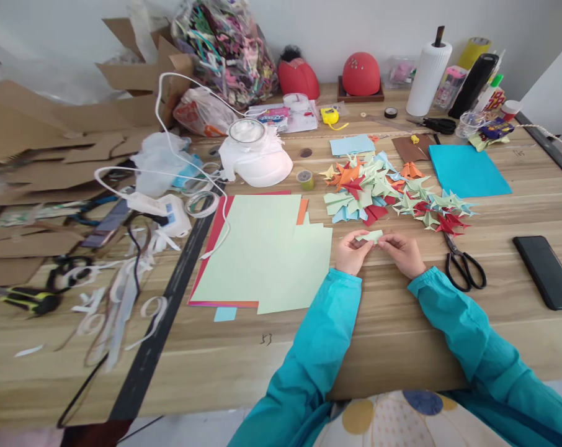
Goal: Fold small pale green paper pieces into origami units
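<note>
A small folded piece of pale green paper (370, 236) is held above the table between my two hands. My left hand (352, 253) pinches its left end between thumb and fingers. At its right end, the fingertips of my right hand (403, 253) are closed on the paper. Just beyond my hands lies a heap of folded paper figures (376, 186) in green, red, orange and blue. Scissors with black handles (466, 268) lie to the right of my right hand. Left of my left hand are large pale green sheets (262, 248) on top of red ones.
A black phone (548, 272) lies at the right. Behind the figures are a bright blue sheet (469, 171) and a light blue stack (352, 146). White cables, a power strip (173, 216), a box cutter (27, 300) and cardboard (53, 130) crowd the left. A white bottle (428, 77) stands at the back.
</note>
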{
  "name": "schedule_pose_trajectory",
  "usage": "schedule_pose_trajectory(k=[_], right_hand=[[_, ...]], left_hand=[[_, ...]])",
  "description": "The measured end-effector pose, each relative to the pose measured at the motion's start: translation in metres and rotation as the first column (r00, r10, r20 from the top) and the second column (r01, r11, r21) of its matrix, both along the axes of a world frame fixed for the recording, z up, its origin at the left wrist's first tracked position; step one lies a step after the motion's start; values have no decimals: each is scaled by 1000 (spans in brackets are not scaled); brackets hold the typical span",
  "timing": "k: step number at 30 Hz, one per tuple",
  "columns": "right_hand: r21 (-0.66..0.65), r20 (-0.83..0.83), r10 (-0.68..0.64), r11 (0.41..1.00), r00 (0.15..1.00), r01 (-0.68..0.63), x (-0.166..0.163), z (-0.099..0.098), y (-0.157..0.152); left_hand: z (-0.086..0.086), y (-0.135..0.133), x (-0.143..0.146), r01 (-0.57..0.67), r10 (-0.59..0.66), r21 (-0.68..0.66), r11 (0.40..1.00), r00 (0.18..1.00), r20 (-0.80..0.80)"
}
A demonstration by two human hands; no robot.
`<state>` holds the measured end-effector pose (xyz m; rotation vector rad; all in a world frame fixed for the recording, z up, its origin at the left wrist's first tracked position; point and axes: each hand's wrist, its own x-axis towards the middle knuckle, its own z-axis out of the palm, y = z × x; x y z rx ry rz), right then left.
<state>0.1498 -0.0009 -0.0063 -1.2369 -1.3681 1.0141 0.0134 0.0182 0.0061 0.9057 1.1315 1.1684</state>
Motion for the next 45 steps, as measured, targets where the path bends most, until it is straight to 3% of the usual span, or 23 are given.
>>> schedule_pose_trajectory(k=[7, 22, 45], right_hand=[[-81, -87, -40, 996, 995, 33, -1, 1, -1], [-109, -226, -58, 993, 972, 33, 0, 1, 2], [-147, -285, -74, 989, 956, 33, -3, 8, 2]], left_hand=[[-1, 0, 0, 28, -27, 30, 999, 998, -52], [-3, 0, 1, 46, -44, 41, 998, 997, -57], [-18, 5, 2, 39, -37, -20, 999, 994, 103]])
